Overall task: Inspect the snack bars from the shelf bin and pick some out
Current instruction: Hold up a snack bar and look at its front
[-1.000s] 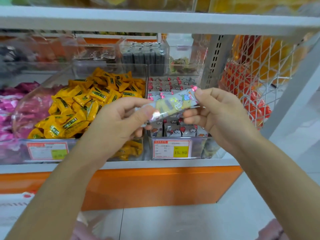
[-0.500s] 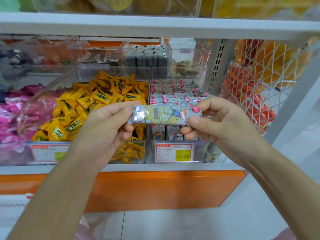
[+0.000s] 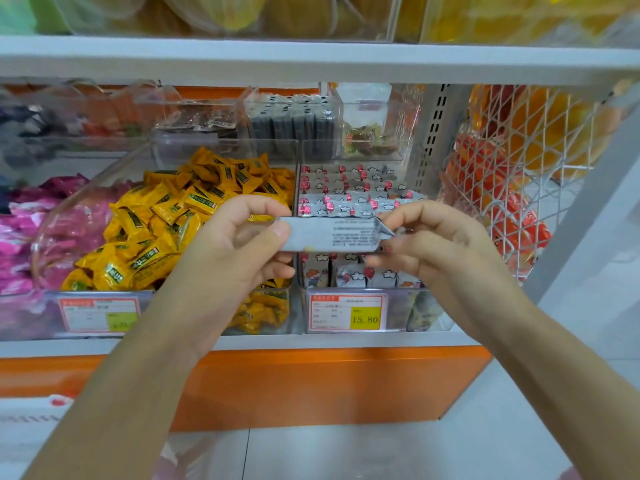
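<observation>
A silver snack bar [image 3: 332, 234] is held level in front of the shelf, its plain back with small printed text facing me. My left hand [image 3: 239, 244] pinches its left end between thumb and fingers. My right hand [image 3: 440, 244] pinches the crimped right end. Behind the bar stands a clear shelf bin [image 3: 429, 313] packed with several like bars [image 3: 346, 197] in silver wrappers with red and white cartoon marks. A price label [image 3: 347, 312] reading 15.80 is on the bin's front.
A clear bin of yellow wrapped sweets [image 3: 180, 223] sits left of the bar bin, pink packets [image 3: 31, 233] further left. A white wire basket [image 3: 519, 174] with orange and red packs hangs at the right. The upper shelf board [image 3: 311, 60] overhangs. An orange base panel [image 3: 311, 386] runs below.
The bar has been turned over: its coloured front faced me earlier, now the plain printed back does. Both hands stayed on its ends and sank slightly.
</observation>
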`<move>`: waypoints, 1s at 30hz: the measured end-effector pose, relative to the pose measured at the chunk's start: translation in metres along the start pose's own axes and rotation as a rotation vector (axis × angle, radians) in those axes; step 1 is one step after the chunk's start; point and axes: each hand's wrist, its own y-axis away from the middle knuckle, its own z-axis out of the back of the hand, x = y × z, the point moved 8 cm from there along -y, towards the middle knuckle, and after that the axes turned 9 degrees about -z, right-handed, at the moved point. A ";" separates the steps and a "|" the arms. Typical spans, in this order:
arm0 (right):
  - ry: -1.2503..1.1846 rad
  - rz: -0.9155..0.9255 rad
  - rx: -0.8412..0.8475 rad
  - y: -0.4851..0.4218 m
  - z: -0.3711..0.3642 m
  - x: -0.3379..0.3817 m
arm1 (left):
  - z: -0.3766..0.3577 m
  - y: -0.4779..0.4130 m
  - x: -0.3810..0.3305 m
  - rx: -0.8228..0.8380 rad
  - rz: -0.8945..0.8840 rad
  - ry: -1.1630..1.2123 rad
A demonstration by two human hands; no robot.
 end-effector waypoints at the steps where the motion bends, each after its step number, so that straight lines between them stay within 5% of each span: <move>1: 0.001 0.004 -0.001 0.000 -0.001 0.001 | -0.001 0.000 -0.002 0.015 -0.021 -0.027; 7: 0.269 0.136 -0.111 0.001 0.001 0.009 | -0.005 0.001 -0.018 0.046 -0.136 -0.244; 20: 0.395 0.259 -0.274 0.010 0.000 0.019 | -0.018 0.004 -0.021 0.096 -0.180 -0.385; 30: 0.441 0.309 -0.284 0.013 -0.011 0.020 | -0.014 0.003 -0.022 -0.061 -0.226 -0.414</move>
